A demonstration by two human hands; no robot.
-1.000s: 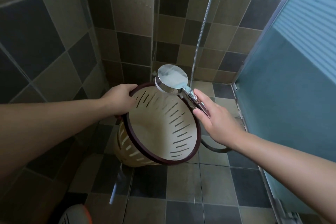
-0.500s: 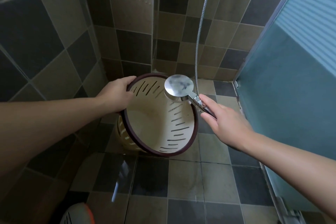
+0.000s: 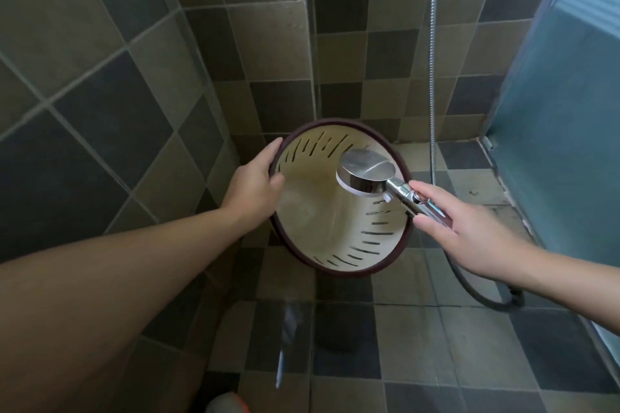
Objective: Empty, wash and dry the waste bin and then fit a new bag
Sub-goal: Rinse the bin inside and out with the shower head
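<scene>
The left hand (image 3: 251, 184) gripped the tilted bin's (image 3: 322, 211) rim, the right hand (image 3: 459, 228) held the shower head (image 3: 365, 173); spray through the slots risked soaking the floor (image 3: 419, 345)

Shower head (image 3: 365, 171) inside tilted bin (image 3: 322, 211)

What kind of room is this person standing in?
Most likely a bathroom shower area. Checkered tiles cover the walls and floor, a chrome handheld shower head hangs on a metal hose, and a frosted glass partition stands at the right.
</scene>
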